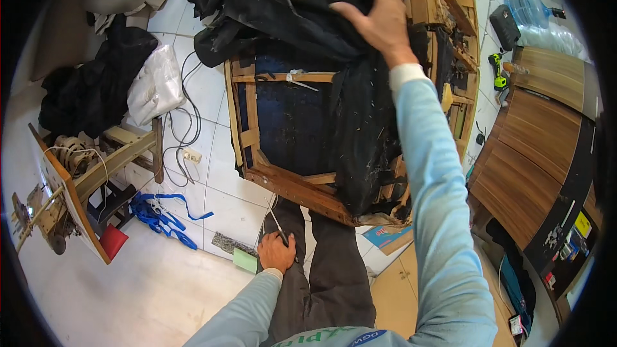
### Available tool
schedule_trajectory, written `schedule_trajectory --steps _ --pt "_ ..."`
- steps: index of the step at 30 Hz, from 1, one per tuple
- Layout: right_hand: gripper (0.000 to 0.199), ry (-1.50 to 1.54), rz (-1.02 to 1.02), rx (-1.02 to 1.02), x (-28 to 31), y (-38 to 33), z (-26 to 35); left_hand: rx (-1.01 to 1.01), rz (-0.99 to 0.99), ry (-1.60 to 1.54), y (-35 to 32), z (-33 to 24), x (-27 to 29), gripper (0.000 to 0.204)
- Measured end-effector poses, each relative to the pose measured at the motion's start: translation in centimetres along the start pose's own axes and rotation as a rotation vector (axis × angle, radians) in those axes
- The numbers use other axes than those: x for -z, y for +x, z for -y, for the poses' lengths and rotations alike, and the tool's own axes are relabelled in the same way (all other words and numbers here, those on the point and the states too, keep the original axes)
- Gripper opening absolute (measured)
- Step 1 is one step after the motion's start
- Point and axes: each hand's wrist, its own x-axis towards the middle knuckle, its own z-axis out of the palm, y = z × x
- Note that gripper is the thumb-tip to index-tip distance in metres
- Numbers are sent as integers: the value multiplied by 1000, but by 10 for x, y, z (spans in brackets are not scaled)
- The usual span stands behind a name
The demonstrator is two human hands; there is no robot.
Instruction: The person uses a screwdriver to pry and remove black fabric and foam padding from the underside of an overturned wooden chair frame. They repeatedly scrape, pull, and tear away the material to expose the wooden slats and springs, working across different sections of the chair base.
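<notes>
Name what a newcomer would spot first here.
A stripped wooden furniture frame, draped in loose black fabric, dominates the upper middle. The right hand spreads over that fabric; below, the left hand holds a slim black-handled tool. Bright blue strapping lies tangled at lower left.

Cloth [283, 16] on furniture frame [289, 191], bag [156, 87] to left; drill [498, 72] to right

On the white tiled floor [217, 112] at the left, a white plastic bag [157, 87] lies against a heap of dark cloth [96, 83], with black cables [188, 122] looping beside it. Nearer are a motor [74, 155] beside a brown board [76, 205] and tangled blue straps [157, 215]. At the right, a green drill [497, 72], a black case [505, 27] and a blue water jug [528, 9] lie near brown wood-grain panels [533, 132].
</notes>
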Motion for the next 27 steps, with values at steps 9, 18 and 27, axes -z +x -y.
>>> schedule_trajectory --steps 9,18,27 --pt "24 143 215 -392 -27 -42 39 -11 15 0 6 3 3 59" --pt "22 154 -33 -394 -5 -32 38 140 -74 -10 23 1 57 53" --pt "65 -165 144 -130 -12 -12 67 119 -123 -48 44 80 110 54"
